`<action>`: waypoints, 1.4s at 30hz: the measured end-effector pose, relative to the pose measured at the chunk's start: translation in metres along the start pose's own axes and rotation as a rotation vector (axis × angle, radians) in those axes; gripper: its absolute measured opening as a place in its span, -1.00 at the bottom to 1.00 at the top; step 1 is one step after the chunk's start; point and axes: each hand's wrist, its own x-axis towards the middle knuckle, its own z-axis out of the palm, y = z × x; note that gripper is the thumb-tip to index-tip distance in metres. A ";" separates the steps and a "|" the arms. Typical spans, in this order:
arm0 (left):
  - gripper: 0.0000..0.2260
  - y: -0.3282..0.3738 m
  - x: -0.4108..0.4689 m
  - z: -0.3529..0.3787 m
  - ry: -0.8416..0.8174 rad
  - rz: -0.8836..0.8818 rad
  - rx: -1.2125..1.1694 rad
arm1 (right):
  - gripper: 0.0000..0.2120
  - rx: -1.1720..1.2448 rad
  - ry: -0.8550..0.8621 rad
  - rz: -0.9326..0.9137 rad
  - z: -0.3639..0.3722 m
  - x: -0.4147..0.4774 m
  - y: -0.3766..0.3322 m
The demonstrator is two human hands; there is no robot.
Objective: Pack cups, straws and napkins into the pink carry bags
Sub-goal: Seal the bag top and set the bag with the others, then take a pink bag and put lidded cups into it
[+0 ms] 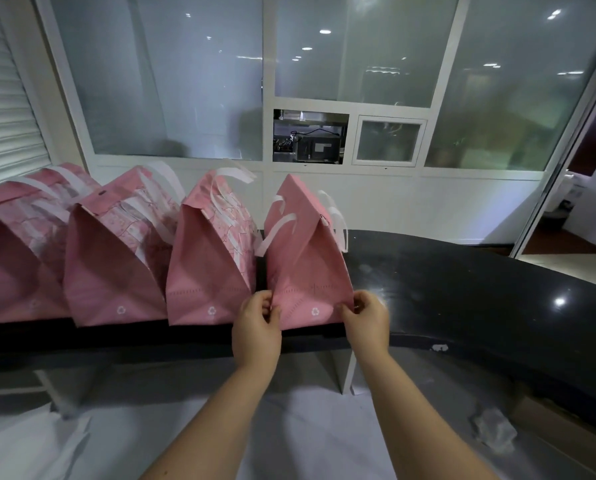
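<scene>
Together, both hands hold the lower edge of one pink bag (308, 258), which stands at about 12 o'clock on the dark surface (463, 289), close to its near edge. The left hand (256, 327) pinches the bag's lower left corner between thumb and fingers; the right hand (367, 322) pinches the lower right corner the same way. That bag is folded shut at the top, and its white handles (336, 220) hang down both sides. Three more pink bags stand in a row from 11 to 9 o'clock: the nearest one (210, 261) just beside the held bag, then a second (116, 258) and a third (12, 251). Behind them is a white-framed glass wall (352, 64).
</scene>
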 end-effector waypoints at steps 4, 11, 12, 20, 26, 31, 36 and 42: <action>-0.79 -0.007 0.001 -0.014 0.079 -0.056 0.012 | -0.86 -0.048 -0.024 0.009 0.020 0.001 -0.008; -0.80 -0.014 0.023 -0.022 0.084 -0.123 0.076 | -0.87 -0.055 -0.081 -0.002 0.037 0.004 -0.018; -0.80 -0.014 0.026 -0.022 0.066 -0.122 0.088 | -0.87 -0.051 -0.085 0.000 0.037 0.004 -0.019; -0.84 -0.013 0.024 -0.044 -0.133 0.029 0.205 | -0.81 -0.098 -0.063 -0.090 0.015 -0.020 -0.036; -0.75 0.026 0.013 -0.067 -0.375 0.456 0.322 | -0.82 -0.420 -0.021 -0.346 -0.029 -0.066 -0.064; -0.73 0.076 -0.025 -0.077 -0.493 0.869 0.462 | -0.68 -1.039 0.026 -0.403 -0.099 -0.126 -0.088; -0.69 0.085 -0.122 -0.078 -0.648 1.010 0.384 | -0.63 -1.237 0.053 -0.143 -0.159 -0.243 -0.064; -0.63 0.119 -0.284 -0.079 -0.944 1.187 0.226 | -0.67 -1.305 0.149 0.202 -0.242 -0.406 -0.030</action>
